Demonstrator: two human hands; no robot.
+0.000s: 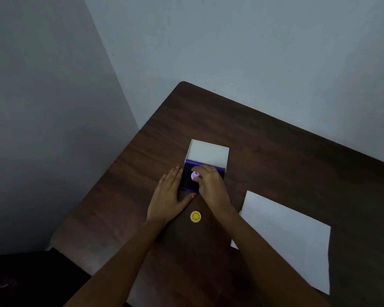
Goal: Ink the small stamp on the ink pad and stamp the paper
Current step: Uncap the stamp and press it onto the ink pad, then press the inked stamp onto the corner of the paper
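The small lilac stamp (195,175) is pinched in the right hand (211,185), fingers curled tight around it, and it's held down on the dark pad of the ink pad (187,180) — whether the stamp face is actually pressed into the ink can't be made out, since the fingers cover the lower part. The left hand (167,197) is laid flat with fingers spread a bit, nothing gripped in it; its fingertips are set against the left edge of the ink pad and the thumb is stretched along the near edge, so the case is braced on two sides. The ink pad's purple case is seen opened, with its white lid (207,152) tipped up at the far side.

Just near the hands, between the two forearms, a little round yellow sticker-like disc (195,216) with a smiley face is lying on the surface (275,151), apart from everything else. Off to the right, the white paper (290,240) is lying flat on the dark wood-grain surface, well clear of the ink pad — partly overlapped at its near-left corner by the right forearm.
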